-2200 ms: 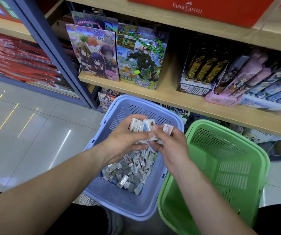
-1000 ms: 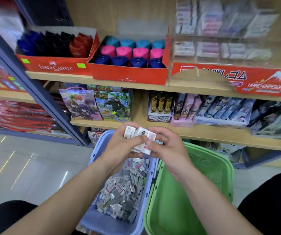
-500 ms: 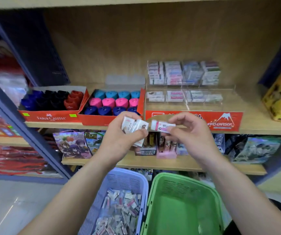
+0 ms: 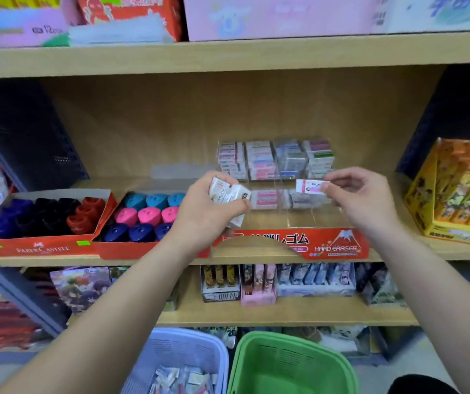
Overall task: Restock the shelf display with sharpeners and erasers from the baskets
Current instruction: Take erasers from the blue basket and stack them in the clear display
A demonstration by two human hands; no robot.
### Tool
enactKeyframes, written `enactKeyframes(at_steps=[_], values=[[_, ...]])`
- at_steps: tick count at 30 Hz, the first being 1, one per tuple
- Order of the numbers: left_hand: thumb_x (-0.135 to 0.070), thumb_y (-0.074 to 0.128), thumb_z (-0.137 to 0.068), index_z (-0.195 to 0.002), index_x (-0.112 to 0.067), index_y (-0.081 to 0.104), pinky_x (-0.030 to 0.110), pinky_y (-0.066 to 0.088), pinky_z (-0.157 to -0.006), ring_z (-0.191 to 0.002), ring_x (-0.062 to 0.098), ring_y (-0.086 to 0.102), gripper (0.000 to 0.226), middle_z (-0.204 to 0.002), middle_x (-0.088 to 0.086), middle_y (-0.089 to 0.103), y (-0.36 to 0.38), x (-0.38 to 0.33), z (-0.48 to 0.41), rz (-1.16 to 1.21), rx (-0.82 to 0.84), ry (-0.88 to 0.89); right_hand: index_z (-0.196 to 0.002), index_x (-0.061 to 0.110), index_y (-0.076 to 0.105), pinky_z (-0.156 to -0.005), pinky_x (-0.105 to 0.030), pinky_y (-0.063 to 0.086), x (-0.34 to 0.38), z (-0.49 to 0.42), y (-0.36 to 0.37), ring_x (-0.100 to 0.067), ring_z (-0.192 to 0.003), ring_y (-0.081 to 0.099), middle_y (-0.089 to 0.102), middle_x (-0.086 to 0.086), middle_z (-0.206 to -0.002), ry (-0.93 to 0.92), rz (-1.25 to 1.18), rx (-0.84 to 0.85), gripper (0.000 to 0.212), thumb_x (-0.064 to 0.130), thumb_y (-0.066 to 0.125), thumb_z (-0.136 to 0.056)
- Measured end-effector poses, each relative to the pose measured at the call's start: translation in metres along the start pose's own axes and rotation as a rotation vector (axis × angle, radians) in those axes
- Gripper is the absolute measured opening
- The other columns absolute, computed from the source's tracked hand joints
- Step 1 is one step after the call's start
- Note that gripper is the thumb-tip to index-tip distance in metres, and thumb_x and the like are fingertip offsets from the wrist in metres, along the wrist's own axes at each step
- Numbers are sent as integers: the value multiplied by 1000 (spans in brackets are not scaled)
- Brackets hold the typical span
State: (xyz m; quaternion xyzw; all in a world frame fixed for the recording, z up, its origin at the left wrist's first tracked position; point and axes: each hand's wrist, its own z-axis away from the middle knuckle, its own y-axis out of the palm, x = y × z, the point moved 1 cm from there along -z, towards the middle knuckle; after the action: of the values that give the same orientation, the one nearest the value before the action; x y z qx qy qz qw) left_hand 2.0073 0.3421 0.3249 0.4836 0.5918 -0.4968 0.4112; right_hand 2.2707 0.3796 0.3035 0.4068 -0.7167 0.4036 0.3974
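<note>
1. Fingers [image 4: 341, 177] of your right hand [image 4: 361, 200] pinch one wrapped eraser [image 4: 310, 185] by its end. It is held level just in front of the clear rack [image 4: 273, 160] at your 1 o'clock, and it is not yet in any slot.
2. Your left hand [image 4: 208, 211] is clenched round a loose bunch of erasers [image 4: 228, 193], at 9 o'clock from the single one and apart from it.
3. First risk: that bunch looks thinly held (several pieces jut out at odd angles). A turn of your wrist could spill some onto the shelf [image 4: 256, 258] or down toward the baskets.
4. Second risk: the rack's dividers are transparent and hard to read. An eraser going in tilted could catch on a wall or drop into the wrong column.
5. Third risk: the stacked rows at the rack's 12 o'clock stand close behind your right hand, and a knuckle pushed too deep could topple them.
6. Around you:
   - Two red trays of sharpeners [image 4: 142, 214] sit at 9 o'clock of the rack.
   - A yellow carton [image 4: 455, 194] sits at its 3 o'clock.
   - The blue basket [image 4: 182, 348], with erasers in it, is at your 6 o'clock.
   - The green basket [image 4: 293, 362] is just beside the blue one, at 5 o'clock.
7. The red card front [image 4: 336, 247] stands between you and the lower slots, so reach over it, not through.
</note>
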Motion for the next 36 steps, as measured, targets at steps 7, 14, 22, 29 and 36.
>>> enactKeyframes(at_steps=[7,14,22,29,36], values=[[-6,78,-82,-101,-21,60,41,58,-54,-67,21,63,29,-84,1,66,30,2,-42,-88,24,57,-89,23,72,-68,-9,47,-5,-57,8,4,-74,63,69,15,-83,-133,313,178,10,13,76,-88],[-8,79,-84,-104,-23,58,33,60,-56,-77,23,68,33,-90,4,68,40,24,-48,-36,-16,82,-95,18,76,-70,-4,44,-11,-75,28,-4,-87,65,72,6,-94,-196,540,458,12,13,65,-94],[-10,80,-84,-103,-25,59,34,62,-60,-83,18,68,32,-98,3,66,39,21,-46,48,-47,47,-121,20,72,-81,-16,41,-4,-66,16,6,-96,61,68,5,-126,-262,687,441,27,20,54,-101],[-11,77,-87,-106,-24,63,33,57,-64,-78,14,72,27,-92,-1,71,45,13,-26,284,60,-15,-112,29,70,-67,-24,54,29,2,34,-10,-74,69,75,6,-87,-69,-111,510,21,14,60,-100],[-34,83,-67,-105,-23,62,32,56,-62,-80,19,71,45,-97,6,70,39,10,-7,327,152,-14,-109,14,71,-66,-31,60,43,23,43,-17,-71,71,76,-9,-89,137,-380,530,14,10,63,-97]])
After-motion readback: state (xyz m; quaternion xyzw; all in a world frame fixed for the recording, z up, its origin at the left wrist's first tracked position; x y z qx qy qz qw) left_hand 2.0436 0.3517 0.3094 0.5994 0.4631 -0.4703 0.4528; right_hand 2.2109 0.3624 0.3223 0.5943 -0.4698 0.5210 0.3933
